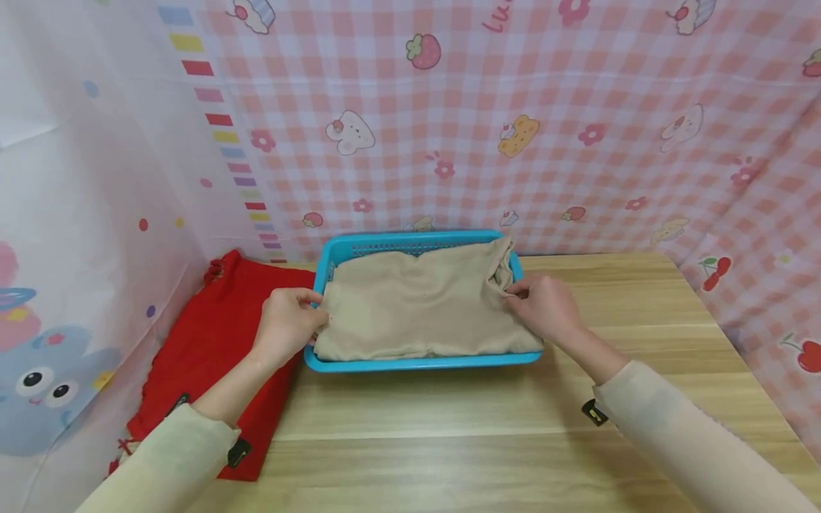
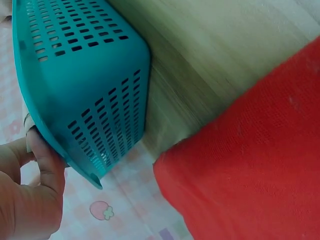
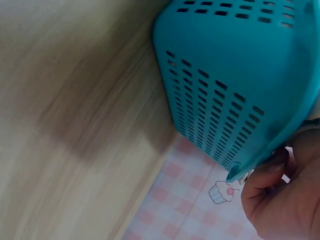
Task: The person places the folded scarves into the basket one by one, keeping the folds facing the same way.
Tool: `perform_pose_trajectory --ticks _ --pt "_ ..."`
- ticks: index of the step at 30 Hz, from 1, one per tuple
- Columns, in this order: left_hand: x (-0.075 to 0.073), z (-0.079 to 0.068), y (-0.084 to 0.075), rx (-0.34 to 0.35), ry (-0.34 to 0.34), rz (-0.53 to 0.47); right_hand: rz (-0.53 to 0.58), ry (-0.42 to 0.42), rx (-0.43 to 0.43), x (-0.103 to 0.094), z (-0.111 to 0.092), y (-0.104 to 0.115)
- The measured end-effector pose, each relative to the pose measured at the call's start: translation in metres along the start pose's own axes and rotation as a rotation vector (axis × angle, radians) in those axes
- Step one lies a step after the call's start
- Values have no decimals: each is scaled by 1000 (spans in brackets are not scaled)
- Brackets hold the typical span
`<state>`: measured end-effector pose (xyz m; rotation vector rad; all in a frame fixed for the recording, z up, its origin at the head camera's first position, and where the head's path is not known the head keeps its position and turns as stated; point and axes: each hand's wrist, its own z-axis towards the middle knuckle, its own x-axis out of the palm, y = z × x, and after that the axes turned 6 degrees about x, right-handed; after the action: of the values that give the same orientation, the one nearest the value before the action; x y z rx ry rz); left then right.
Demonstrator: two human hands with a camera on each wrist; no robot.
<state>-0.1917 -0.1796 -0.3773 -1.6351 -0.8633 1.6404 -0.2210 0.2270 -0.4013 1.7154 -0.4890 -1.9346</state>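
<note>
A folded beige cloth (image 1: 417, 299) fills a blue plastic basket (image 1: 423, 365) with slotted walls. At the basket's left end, my left hand (image 1: 288, 320) pinches the cloth's edge, fingers right at the rim. The left wrist view shows this hand (image 2: 35, 195) beside the rim, a bit of beige fabric by the fingertips. My right hand (image 1: 548, 310) pinches the cloth at the other end, where the fabric is bunched and creased. In the right wrist view the curled fingers of that hand (image 3: 287, 195) are close against the basket's rim, which partly hides the cloth.
A red cloth (image 1: 218, 342) with a ruffled edge lies left of the basket, under my left forearm. The wooden table (image 1: 449, 434) extends in front and to the right. Patterned curtains (image 1: 410, 171) hang behind the table and at both sides.
</note>
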Motion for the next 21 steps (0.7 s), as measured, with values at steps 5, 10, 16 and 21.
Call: perform_pose_trajectory --ticks 5,10,16,21 --pt "3 -3 3 73 -26 40 7 -11 1 5 1 -3" --pt "5 -7 5 161 -63 117 41 5 45 0 0 -5" --pt "0 -7 11 182 -107 146 91 7 95 -8 -3 -9" --pt "-7 -4 15 138 -97 160 107 0 119 -12 -2 -15"
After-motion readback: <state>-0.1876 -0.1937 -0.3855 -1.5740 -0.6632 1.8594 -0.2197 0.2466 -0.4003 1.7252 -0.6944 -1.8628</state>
